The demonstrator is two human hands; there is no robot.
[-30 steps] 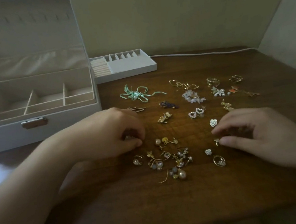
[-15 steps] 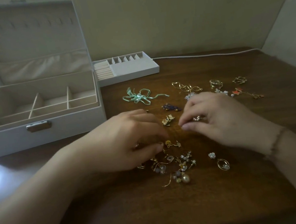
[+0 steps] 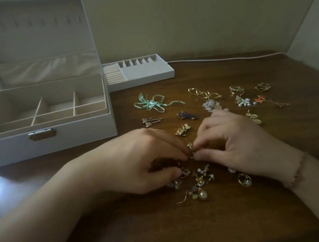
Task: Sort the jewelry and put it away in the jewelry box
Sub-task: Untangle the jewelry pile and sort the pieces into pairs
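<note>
Progress: jewelry box (image 3: 74,135) held nothing visible; jewelry lay mid-table (image 3: 261,218).
Left hand (image 3: 139,161): grip pinched a small gold earring (image 3: 189,144).
Right hand (image 3: 233,143): pinched the same earring.

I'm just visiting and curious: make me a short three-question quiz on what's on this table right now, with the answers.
1. True or false: the jewelry box already has jewelry in its compartments.
2. Which lies nearest the box? A) mint ribbon bow B) large pearl earring C) orange star earring
3. What are the left hand and right hand doing?

Key
1. False: the compartments in view look empty, and the lid stands open.
2. A.
3. Their fingertips meet over a small gold earring above the tangled pile; both seem to pinch it, perhaps working it free.
</note>
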